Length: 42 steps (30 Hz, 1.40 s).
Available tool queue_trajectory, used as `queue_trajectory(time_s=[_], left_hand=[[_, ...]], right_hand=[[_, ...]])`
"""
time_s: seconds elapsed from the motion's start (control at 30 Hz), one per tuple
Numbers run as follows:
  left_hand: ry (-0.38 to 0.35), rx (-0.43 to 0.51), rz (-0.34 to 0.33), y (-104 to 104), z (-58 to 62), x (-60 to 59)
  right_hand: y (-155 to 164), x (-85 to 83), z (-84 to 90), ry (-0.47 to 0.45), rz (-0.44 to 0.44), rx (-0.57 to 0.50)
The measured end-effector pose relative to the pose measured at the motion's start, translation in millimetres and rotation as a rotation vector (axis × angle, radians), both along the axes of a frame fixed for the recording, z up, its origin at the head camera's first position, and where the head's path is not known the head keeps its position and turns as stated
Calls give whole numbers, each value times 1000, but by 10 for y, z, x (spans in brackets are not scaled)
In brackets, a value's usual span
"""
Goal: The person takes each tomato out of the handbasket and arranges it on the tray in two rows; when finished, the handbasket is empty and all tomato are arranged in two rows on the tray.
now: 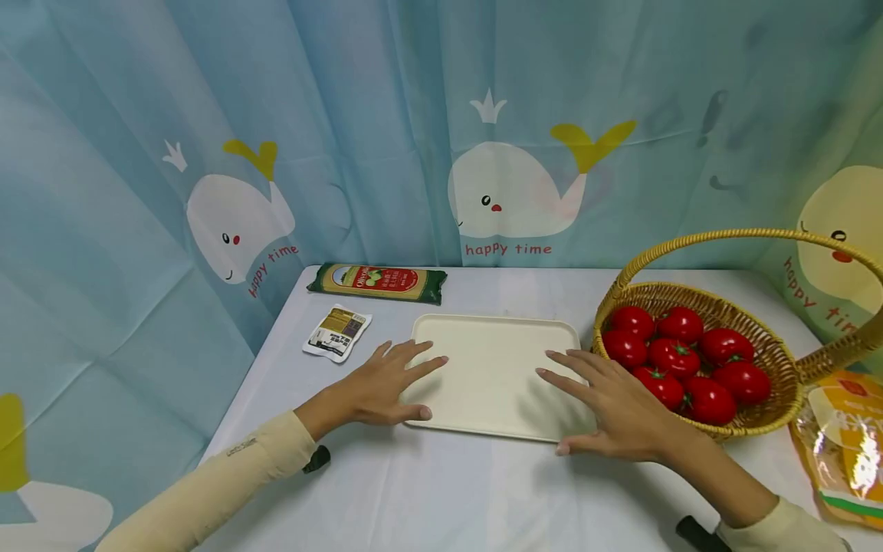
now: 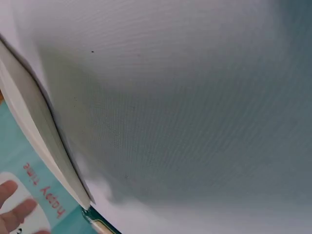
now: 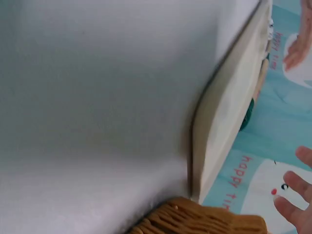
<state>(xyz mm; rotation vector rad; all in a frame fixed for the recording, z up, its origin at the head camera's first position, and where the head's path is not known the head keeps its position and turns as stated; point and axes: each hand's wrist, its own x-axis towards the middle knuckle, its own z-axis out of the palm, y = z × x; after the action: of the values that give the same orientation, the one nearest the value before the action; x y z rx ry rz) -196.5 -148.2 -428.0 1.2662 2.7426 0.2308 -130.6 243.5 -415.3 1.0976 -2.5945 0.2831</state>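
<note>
A cream rectangular tray (image 1: 493,368) lies flat on the white tablecloth between the two hands. My left hand (image 1: 386,387) spreads its fingers over the tray's left edge, and nothing is in its grasp. Over the right edge hovers my right hand (image 1: 614,406), fingers also spread and holding nothing. Whether either hand touches the tray I cannot tell. Low in the left wrist view, the left hand's fingers (image 2: 19,214) show beside the tray's side (image 2: 39,126). The right hand's fingers (image 3: 295,200) appear at the right wrist view's edge, apart from the tray (image 3: 229,112).
A wicker basket (image 1: 786,368) with a tall handle holds several red tomatoes (image 1: 674,357), close to the right hand. An orange-yellow bag (image 1: 845,445) lies right of it. Behind the left hand are a small white-and-gold pouch (image 1: 338,333) and a long green-and-red packet (image 1: 377,282).
</note>
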Motion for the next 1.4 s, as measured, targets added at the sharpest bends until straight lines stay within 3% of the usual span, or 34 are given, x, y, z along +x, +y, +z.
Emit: queue_trajectory(time_s=[0.23,0.47,0.7,0.87,1.03,1.4], left_hand=[[-132,128,125,-54,2,-17],[-341,250,261,-106,-20,-86],[-460,407,401,-134,-84,-182],[-511,461,539,-164,-146,-244],[-548,481,644,-159,-155,-275],[-557,431,729,-159,-147,-343]], right_hand=[[141,20,129,-58,-54,-73],[287,42,267,-173,-133,-144],[459,-21,374,-251,-121,-267],[603,-85,439,-282,-153,-332],[806,-178,499,-385,-178,-407],[1242,-433,631,-546,-310,-345]])
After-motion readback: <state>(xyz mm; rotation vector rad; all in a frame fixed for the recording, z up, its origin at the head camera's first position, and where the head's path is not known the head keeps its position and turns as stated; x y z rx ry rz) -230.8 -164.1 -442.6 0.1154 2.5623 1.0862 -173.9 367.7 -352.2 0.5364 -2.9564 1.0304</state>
